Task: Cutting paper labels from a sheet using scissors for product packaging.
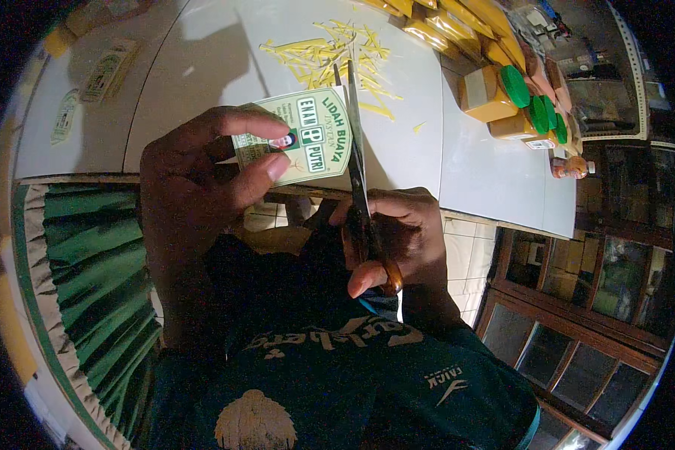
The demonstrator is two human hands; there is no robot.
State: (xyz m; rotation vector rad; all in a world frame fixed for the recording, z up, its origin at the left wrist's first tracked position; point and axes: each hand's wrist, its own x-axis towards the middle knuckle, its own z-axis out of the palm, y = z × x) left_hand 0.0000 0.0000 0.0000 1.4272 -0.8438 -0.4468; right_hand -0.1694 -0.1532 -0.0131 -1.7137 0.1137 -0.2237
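Between the thumb and fingers of my left hand [202, 161] is a pale green and white printed label [307, 135], its face toward me. My right hand [401, 232] grips a pair of scissors [358, 176] by the dark brownish handles. The blades point away from me and run along the label's right edge, slightly apart at the tips. Past the blade tips, a loose heap of thin yellow paper-like strips [330, 60] lies on the white table. My right fingers partly hide the scissor handles.
The white tiled table [195, 90] carries similar labels [109, 71] at the far left. Jars with green lids [495, 90] stand at the right, near yellow packets [457, 30] and a small bottle [572, 166]. A green pleated curtain [90, 300] hangs at the left, a wooden glazed cabinet [570, 330] at the right.
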